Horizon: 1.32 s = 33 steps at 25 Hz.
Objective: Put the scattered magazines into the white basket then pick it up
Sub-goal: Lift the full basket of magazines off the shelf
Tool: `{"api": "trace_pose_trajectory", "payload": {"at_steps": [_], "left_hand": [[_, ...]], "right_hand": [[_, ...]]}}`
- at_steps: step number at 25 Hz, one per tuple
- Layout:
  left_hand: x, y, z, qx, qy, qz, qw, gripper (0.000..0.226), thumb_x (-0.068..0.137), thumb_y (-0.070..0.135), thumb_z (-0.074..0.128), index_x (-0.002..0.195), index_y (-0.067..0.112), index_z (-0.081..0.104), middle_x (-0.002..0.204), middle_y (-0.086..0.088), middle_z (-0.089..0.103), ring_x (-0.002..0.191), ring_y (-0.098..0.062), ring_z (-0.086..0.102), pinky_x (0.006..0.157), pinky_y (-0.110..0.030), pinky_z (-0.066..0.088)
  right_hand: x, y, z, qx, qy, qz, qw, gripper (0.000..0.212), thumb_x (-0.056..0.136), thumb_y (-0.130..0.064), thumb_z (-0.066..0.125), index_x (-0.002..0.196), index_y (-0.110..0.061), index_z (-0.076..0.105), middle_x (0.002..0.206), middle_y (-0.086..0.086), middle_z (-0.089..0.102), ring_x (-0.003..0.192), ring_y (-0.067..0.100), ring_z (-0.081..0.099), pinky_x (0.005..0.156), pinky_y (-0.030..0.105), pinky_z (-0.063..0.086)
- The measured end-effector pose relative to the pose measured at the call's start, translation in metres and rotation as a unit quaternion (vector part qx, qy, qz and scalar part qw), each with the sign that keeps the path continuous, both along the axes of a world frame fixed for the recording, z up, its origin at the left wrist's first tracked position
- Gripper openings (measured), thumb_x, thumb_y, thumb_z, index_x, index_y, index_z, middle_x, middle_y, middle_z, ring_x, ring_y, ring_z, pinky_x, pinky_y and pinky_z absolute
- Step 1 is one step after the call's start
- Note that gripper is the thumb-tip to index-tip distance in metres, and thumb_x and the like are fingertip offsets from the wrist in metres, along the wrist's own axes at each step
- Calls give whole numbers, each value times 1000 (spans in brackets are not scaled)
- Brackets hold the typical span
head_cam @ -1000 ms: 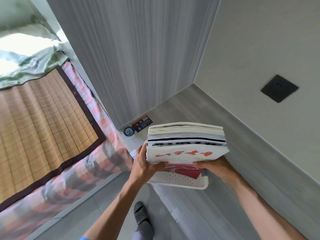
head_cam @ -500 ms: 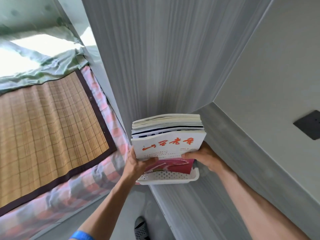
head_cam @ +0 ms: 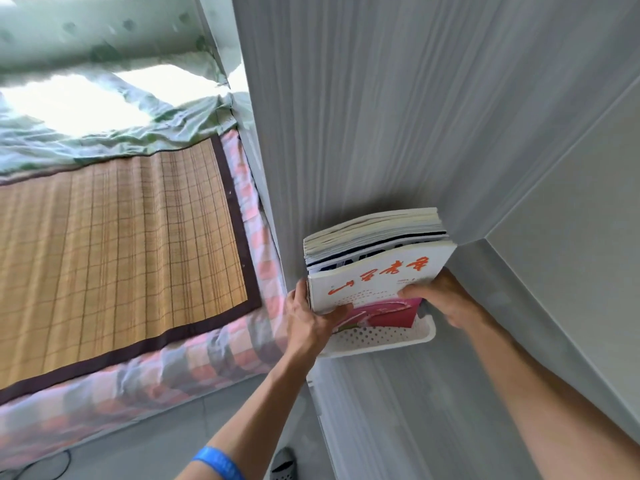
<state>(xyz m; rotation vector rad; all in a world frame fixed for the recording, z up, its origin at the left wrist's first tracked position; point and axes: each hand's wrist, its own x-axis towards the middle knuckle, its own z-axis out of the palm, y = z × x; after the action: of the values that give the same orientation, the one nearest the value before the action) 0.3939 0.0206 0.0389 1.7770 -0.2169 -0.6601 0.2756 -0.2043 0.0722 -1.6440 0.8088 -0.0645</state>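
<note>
Magazines (head_cam: pixel 375 258) stand in the white basket (head_cam: pixel 381 341), both hands' fingers (head_cam: pixel 414 292) gripping them, beside a grey wall (head_cam: pixel 363 116).

Upright magazines (head_cam: pixel 375 258), white cover with red script foremost, stand packed in the perforated white basket (head_cam: pixel 381 337).

Both arms reach forward, left hand (head_cam: pixel 309 320) and right hand (head_cam: pixel 441 299) gripping with thumbs curled inward.
</note>
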Motion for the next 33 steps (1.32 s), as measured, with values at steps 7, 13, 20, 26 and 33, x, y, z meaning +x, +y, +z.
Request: {"api": "trace_pose_trajectory", "payload": {"at_steps": [7, 13, 20, 26, 33], "left_hand": [[-1, -18, -13, 55, 11, 27, 998, 95, 60, 50, 83, 138, 41, 29, 129, -3, 53, 119, -27, 56, 101, -53, 47], [2, -30, -8, 91, -11, 15, 996, 81, 75, 29, 78, 141, 30, 29, 130, -4, 56, 120, -26, 54, 105, -49, 45], [6, -31, -1, 2, 37, 22, 999, 67, 83, 16, 75, 138, 26, 37, 123, 1, 65, 110, -18, 63, 99, -39, 49], [5, -41, 8, 27, 194, 97, 976, 48, 78, 2, 68, 118, 16, 47, 109, -5, 64, 91, -11, 56, 81, -35, 38], [4, -35, 10, 13, 86, 89, 992, 64, 75, -4, 62, 126, 31, 44, 104, 7, 60, 93, -5, 55, 72, -23, 42]], "right_hand": [[28, -17, -31, 23, 19, -60, 998, 34, 76, 14, 63, 99, -11, 69, 90, 3, 77, 85, 18, 71, 65, 33, 57], [33, -22, -36, 27, 11, -75, 997, 37, 73, 14, 63, 98, -12, 70, 100, 7, 76, 99, 22, 70, 80, 40, 56], [44, -13, -43, 89, -74, -197, 974, 42, 57, 17, 53, 84, -12, 67, 85, 7, 76, 94, 27, 73, 73, 39, 56], [58, 0, -13, 6, -67, -251, 966, 56, 71, 9, 47, 113, -28, 53, 97, -3, 68, 88, 11, 67, 56, 21, 54], [32, 61, -54, 419, -44, -425, 801, 38, 91, -47, 54, 110, -18, 67, 108, 15, 70, 98, 32, 63, 75, 45, 52]]}}
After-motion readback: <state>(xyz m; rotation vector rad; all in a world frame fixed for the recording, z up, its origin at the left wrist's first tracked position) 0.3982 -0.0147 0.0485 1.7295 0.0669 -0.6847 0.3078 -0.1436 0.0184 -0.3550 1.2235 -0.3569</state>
